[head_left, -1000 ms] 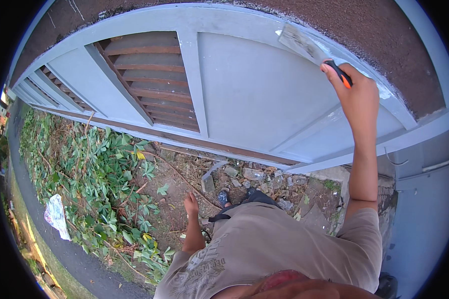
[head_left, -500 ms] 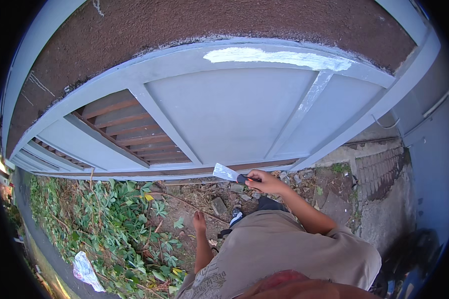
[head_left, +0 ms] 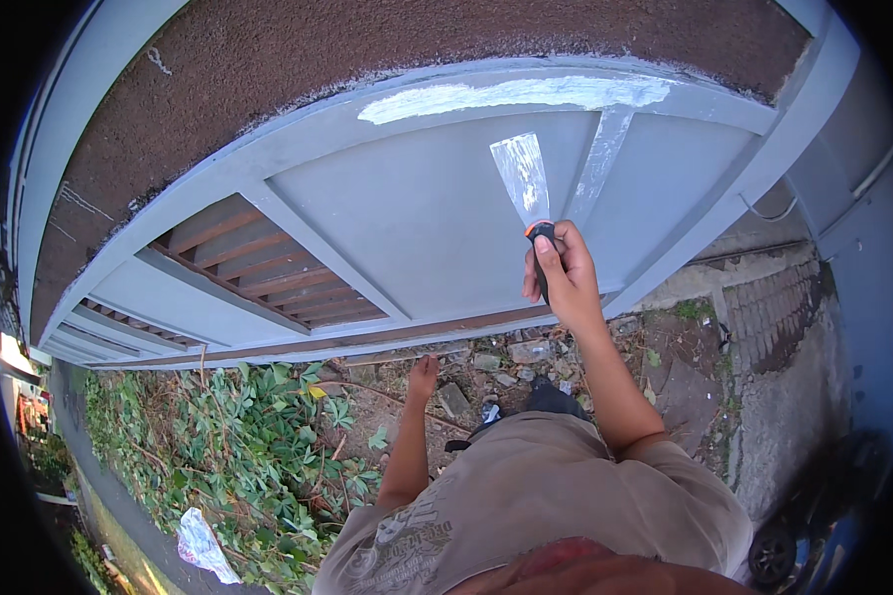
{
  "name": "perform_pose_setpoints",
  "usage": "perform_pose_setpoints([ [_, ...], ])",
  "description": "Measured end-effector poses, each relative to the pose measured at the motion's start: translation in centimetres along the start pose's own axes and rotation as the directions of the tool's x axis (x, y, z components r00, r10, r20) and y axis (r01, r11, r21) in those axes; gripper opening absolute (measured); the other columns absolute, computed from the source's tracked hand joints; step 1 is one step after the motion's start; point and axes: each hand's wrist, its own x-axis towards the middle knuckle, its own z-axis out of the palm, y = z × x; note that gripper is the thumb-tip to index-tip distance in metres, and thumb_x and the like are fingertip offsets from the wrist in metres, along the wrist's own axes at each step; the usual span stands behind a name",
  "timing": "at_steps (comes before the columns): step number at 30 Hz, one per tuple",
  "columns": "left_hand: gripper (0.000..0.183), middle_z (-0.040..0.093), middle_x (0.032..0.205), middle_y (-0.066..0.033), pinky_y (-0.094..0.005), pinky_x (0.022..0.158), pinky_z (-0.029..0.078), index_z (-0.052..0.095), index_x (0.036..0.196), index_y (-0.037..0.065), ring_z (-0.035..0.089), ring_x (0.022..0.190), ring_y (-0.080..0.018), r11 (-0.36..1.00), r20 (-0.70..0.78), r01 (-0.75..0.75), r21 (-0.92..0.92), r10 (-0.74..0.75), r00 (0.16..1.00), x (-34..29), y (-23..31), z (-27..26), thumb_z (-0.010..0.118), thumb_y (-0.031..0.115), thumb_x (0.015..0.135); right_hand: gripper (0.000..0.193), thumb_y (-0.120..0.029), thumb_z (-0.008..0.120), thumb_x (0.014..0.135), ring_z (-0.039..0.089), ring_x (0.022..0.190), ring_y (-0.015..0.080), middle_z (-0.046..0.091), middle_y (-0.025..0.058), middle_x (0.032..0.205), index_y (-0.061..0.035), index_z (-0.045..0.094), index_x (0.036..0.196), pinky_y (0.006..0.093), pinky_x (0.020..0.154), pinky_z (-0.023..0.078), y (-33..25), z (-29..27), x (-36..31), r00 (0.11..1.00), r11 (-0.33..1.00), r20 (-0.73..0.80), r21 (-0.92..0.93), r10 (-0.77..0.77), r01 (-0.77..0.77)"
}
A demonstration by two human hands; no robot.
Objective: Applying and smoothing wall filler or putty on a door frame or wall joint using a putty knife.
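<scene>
My right hand (head_left: 570, 276) is wrapped round the black and orange handle of a putty knife (head_left: 524, 177), its thumb lying along the handle. The wide metal blade points up and away, streaked with white filler, in front of the grey-blue panel (head_left: 437, 198). Beyond the blade, a rough white patch of filler (head_left: 511, 97) covers part of the grey top rail; more thin white marks run down the upright strip (head_left: 602, 154). The blade appears apart from the patch. Lower and to the left, my left hand (head_left: 424, 375) hangs with its fingers curled in, and no object shows in it.
Brown rough wall (head_left: 367, 50) rises above the rail. Slatted openings (head_left: 263, 263) are at the left. Leafy cut plants (head_left: 238, 446) and a crumpled white sheet (head_left: 204, 545) lie at the lower left. Stones and rubble (head_left: 486, 362) line the panel's foot. A wheel (head_left: 772, 551) shows at lower right.
My right hand has risen toward the panel with the putty knife, whose blade has swung from pointing left to pointing up. My left hand has lifted slightly and moved right.
</scene>
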Motion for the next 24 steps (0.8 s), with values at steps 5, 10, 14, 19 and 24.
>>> perform_pose_setpoints([
  [5,0.046,0.066,0.079,-0.0173,-0.0470,0.071,0.049,0.062,0.094,0.000,0.065,0.077,-0.0402,0.991,0.099,0.037,0.132,-0.051,0.994,-3.1,-3.4,2.2,0.047,0.042,0.103,0.024,-0.027,0.055,0.105,0.049,0.045,0.0079,0.056,0.0029,0.069,-0.0037,0.053,0.107,0.0249,0.041,0.037,-1.3,2.7,5.2,1.000,0.997,-0.014,-0.082,-0.003,0.002],
  [10,0.041,0.070,0.084,-0.0179,-0.0449,0.076,0.052,0.067,0.095,0.005,0.068,0.084,-0.0374,0.968,0.068,0.153,0.199,-0.169,0.983,-10.0,-8.3,3.0,0.050,0.043,0.100,0.026,-0.029,0.056,0.105,0.047,0.043,0.0070,0.055,0.0022,0.067,-0.0033,0.056,0.108,0.0253,0.039,0.035,-0.4,3.6,5.0,0.995,0.987,-0.095,-0.162,-0.011,-0.005],
  [14,0.039,0.071,0.082,-0.0155,-0.0432,0.075,0.052,0.068,0.093,0.005,0.070,0.082,-0.0330,0.938,0.025,0.321,0.133,-0.327,0.945,-15.7,-15.0,2.7,0.051,0.039,0.100,0.028,-0.032,0.055,0.105,0.047,0.042,0.0066,0.054,0.0015,0.066,-0.0034,0.056,0.107,0.0245,0.038,0.035,-0.3,5.2,5.6,0.993,0.998,-0.110,-0.062,-0.039,0.032],
  [19,0.039,0.070,0.076,-0.0152,-0.0420,0.071,0.052,0.068,0.090,0.005,0.070,0.076,-0.0319,0.898,-0.086,0.440,-0.005,-0.439,0.894,-19.2,-20.1,1.9,0.050,0.038,0.100,0.029,-0.033,0.054,0.105,0.047,0.042,0.0066,0.053,0.0014,0.066,-0.0040,0.056,0.106,0.0237,0.038,0.034,0.1,5.7,5.4,0.992,0.999,-0.120,-0.005,-0.037,0.036],
  [24,0.043,0.070,0.075,-0.0142,-0.0418,0.071,0.051,0.068,0.089,0.004,0.068,0.074,-0.0322,0.884,-0.169,0.467,-0.024,-0.464,0.870,-18.0,-16.4,-0.4,0.049,0.041,0.101,0.030,-0.034,0.054,0.105,0.047,0.041,0.0067,0.053,0.0007,0.065,-0.0047,0.056,0.107,0.0241,0.036,0.032,0.2,4.8,5.6,0.993,1.000,-0.115,-0.029,0.003,-0.006],
])
